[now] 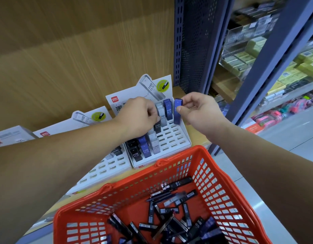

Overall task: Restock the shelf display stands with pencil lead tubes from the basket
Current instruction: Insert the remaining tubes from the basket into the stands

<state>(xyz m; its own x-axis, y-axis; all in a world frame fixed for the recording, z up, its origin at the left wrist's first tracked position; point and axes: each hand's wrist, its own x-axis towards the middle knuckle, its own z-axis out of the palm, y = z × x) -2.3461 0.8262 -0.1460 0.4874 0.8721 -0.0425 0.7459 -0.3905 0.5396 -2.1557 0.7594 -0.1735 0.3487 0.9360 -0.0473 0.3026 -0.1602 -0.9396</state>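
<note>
A white display stand (176, 138) sits on the wooden shelf with black, blue and grey lead tubes upright in its slots. My right hand (203, 110) pinches a blue lead tube (178, 111), upright over the stand's right column. My left hand (139, 115) reaches over the stand's back rows, its fingers curled around a grey tube (160, 111) there. The red basket (213, 164) in front holds several loose black and blue tubes (169, 215). A second white stand (106, 169) lies to the left, partly under my left forearm.
The wooden back panel (81, 59) rises behind the stands. A dark blue perforated shelf upright (194, 46) stands right of them. Beyond it are shelves with yellow-green boxes (296, 67) and the aisle floor (292, 131). A box (9, 136) sits at far left.
</note>
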